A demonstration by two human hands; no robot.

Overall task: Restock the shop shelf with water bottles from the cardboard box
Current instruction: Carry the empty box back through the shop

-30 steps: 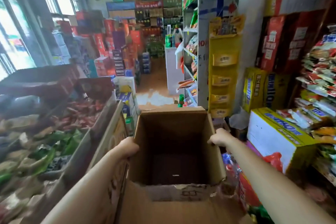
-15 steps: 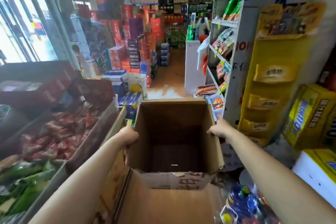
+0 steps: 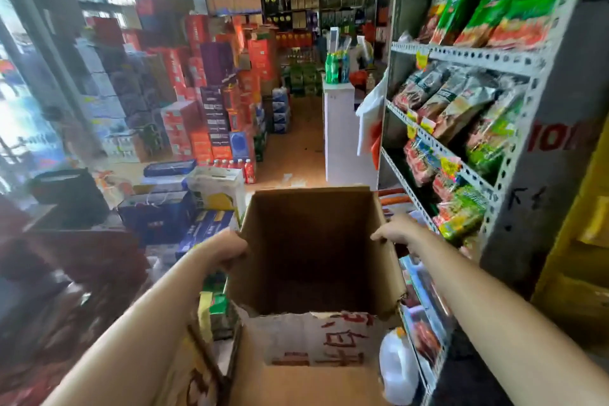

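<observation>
I carry an open brown cardboard box (image 3: 384,267) in front of me; its inside looks dark and bare, with no bottles showing. My left hand (image 3: 227,249) grips the box's left wall at the rim. My right hand (image 3: 397,231) grips the right wall's rim, fingers curled over the edge. The near flap, with red handwriting, hangs toward me. A white plastic jug (image 3: 397,369) sits low at the right beside the box. No water bottles are in my hands.
A grey metal shelf rack (image 3: 514,128) full of snack packets stands close on my right. Stacked red, purple and blue cartons (image 3: 211,109) line the left. A white counter (image 3: 339,128) stands ahead; the brown floor aisle (image 3: 296,148) runs between them.
I have walked forward along the aisle with the box held in both hands. The snack rack has come closer on the right; the produce bins on the left have dropped out of view.
</observation>
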